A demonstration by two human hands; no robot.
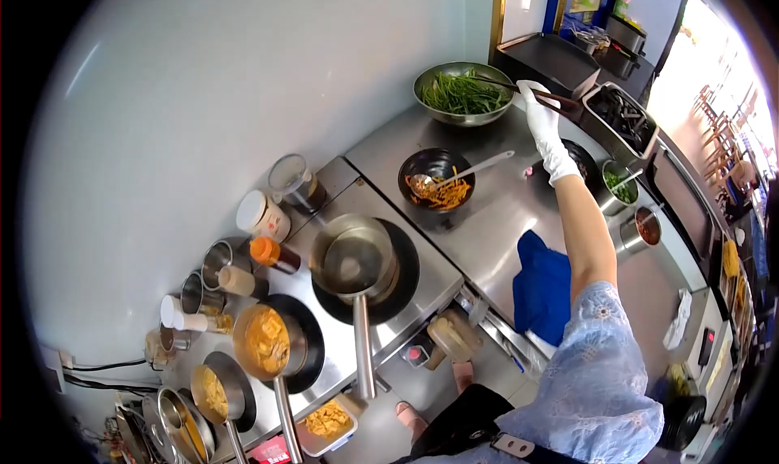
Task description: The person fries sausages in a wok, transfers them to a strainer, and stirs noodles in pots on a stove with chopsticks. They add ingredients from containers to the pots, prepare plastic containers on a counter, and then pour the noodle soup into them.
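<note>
My right hand [542,123], in a white glove, reaches far across the steel counter and grips a pair of long dark chopsticks [497,83]. Their tips lie over a metal bowl [445,116] full of long green vegetables [462,95] at the back of the counter. Nearer to me stands a black bowl [419,165] of orange noodles with a metal ladle [479,167] resting in it, just left of my forearm. My left hand is out of view.
An empty saucepan [354,258] sits on a burner, with pans of yellow-orange food [264,342] to its left. Jars and condiment bottles [261,213] line the wall. A blue cloth [540,290] lies under my arm. Small pots [645,229] and a dark tray [623,117] stand on the right.
</note>
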